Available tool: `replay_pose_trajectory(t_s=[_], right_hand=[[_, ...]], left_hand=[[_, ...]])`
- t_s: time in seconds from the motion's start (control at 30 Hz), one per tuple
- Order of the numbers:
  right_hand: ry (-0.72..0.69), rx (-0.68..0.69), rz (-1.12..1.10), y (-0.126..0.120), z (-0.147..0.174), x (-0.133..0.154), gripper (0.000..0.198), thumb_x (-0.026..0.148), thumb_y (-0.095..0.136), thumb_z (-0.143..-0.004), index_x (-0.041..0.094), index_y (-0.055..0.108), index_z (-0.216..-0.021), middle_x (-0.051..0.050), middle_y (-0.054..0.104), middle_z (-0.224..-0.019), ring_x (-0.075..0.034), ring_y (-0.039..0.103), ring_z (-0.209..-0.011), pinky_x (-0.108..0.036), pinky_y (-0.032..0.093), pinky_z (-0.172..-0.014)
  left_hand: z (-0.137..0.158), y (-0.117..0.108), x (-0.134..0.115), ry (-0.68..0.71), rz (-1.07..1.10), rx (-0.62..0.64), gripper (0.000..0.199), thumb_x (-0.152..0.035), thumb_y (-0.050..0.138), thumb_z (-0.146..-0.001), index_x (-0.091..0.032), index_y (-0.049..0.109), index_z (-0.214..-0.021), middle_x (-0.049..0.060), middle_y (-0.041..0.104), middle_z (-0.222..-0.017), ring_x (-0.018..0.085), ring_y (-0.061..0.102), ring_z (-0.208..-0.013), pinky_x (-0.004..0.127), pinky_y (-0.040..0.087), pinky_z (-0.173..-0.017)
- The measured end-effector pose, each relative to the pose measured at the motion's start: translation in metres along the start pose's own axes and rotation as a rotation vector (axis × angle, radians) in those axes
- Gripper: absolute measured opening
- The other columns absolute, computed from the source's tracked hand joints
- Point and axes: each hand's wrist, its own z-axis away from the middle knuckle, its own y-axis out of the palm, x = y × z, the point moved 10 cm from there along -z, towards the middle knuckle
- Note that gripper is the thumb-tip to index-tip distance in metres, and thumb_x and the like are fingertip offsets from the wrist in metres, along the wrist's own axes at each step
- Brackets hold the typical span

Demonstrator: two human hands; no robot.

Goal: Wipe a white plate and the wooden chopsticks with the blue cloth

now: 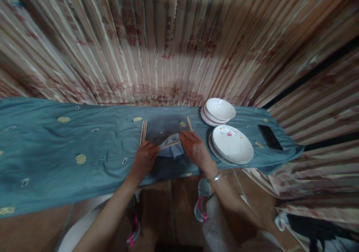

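Between my two hands a light wooden chopstick (169, 145) is held nearly level; whether it is one or a pair I cannot tell. My left hand (145, 157) is closed around its left end. At the other end, my right hand (194, 147) is closed, with its fingers on a pale blue-white cloth (171, 152) that bunches under and around the chopstick. Just beyond my left hand lie several chopsticks (144, 131) side by side. Past my right hand rest more chopsticks (189, 124), their near ends hidden by that hand.
To the right stand a stack of white bowls (220, 109) and, nearer, a stack of flowered plates (233, 145). A black phone (270, 137) lies farther right. A teal patterned cloth (103, 143) covers the long table, with a pleated curtain (151, 57) behind it.
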Motion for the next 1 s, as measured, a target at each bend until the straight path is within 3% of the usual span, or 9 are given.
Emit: replay_pose_trajectory(t_s=[0.1,0.3,0.43,0.6,0.73,0.83,1.0], right_hand=[[-0.071,0.114,0.003,0.012,0.000,0.009,0.030,0.016,0.037,-0.093,0.016,0.058,-0.115,-0.011,0.061,-0.116,-0.020,0.054,-0.101,-0.035,0.040,-0.092],[-0.054,0.187,-0.011,0.018,0.003,0.008,0.024,0.022,0.041,-0.094,0.015,0.061,-0.106,-0.009,0.066,-0.095,-0.018,0.056,-0.086,-0.031,0.040,-0.085],[-0.038,0.242,0.002,0.024,0.008,0.005,0.024,0.019,0.040,-0.094,0.015,0.063,-0.098,-0.007,0.066,-0.083,-0.017,0.056,-0.081,-0.029,0.039,-0.081],[0.053,0.251,-0.063,0.030,0.014,-0.002,0.022,0.022,0.043,-0.093,0.017,0.065,-0.095,-0.007,0.068,-0.083,-0.016,0.058,-0.082,-0.027,0.040,-0.079],[0.162,0.247,-0.144,0.032,0.019,-0.019,0.020,0.023,0.049,-0.090,0.019,0.067,-0.098,-0.006,0.070,-0.089,-0.016,0.060,-0.085,-0.026,0.041,-0.078],[0.312,0.186,-0.171,0.025,0.021,-0.045,0.020,0.024,0.052,-0.088,0.021,0.067,-0.100,-0.006,0.070,-0.091,-0.017,0.062,-0.088,-0.024,0.042,-0.078],[0.649,0.086,-0.125,0.016,0.029,-0.090,0.023,0.028,0.051,-0.087,0.022,0.066,-0.104,-0.005,0.072,-0.096,-0.018,0.065,-0.086,-0.023,0.043,-0.074]], left_hand=[[-0.002,-0.003,-0.010,0.058,-0.077,-0.027,0.024,-0.020,0.046,-0.089,-0.017,0.068,-0.079,0.006,0.061,-0.070,0.020,0.052,-0.079,0.033,0.043,-0.073],[-0.005,-0.007,-0.016,0.068,-0.180,-0.049,0.017,-0.019,0.050,-0.087,-0.019,0.066,-0.082,0.005,0.064,-0.073,0.023,0.054,-0.087,0.038,0.038,-0.076],[-0.009,-0.008,-0.015,0.063,-0.183,-0.087,0.018,-0.019,0.050,-0.087,-0.021,0.067,-0.082,0.005,0.066,-0.078,0.024,0.055,-0.094,0.043,0.035,-0.088],[-0.017,-0.005,-0.013,0.054,-0.168,-0.127,0.018,-0.022,0.050,-0.087,-0.023,0.068,-0.088,0.004,0.069,-0.087,0.026,0.051,-0.113,0.052,0.019,-0.107],[-0.024,-0.004,-0.018,0.040,-0.136,-0.158,0.025,-0.024,0.046,-0.089,-0.021,0.064,-0.106,0.008,0.066,-0.112,0.028,0.042,-0.126,0.055,0.011,-0.109],[-0.029,-0.004,-0.024,0.009,-0.125,-0.217,0.039,-0.028,0.044,-0.089,-0.018,0.050,-0.127,0.014,0.050,-0.136,0.029,0.032,-0.133,0.056,0.011,-0.109],[-0.035,0.026,-0.045,0.022,-0.047,-0.135,0.041,-0.025,0.041,-0.089,-0.018,0.047,-0.130,0.014,0.044,-0.140,0.027,0.031,-0.134,0.052,0.016,-0.109]])
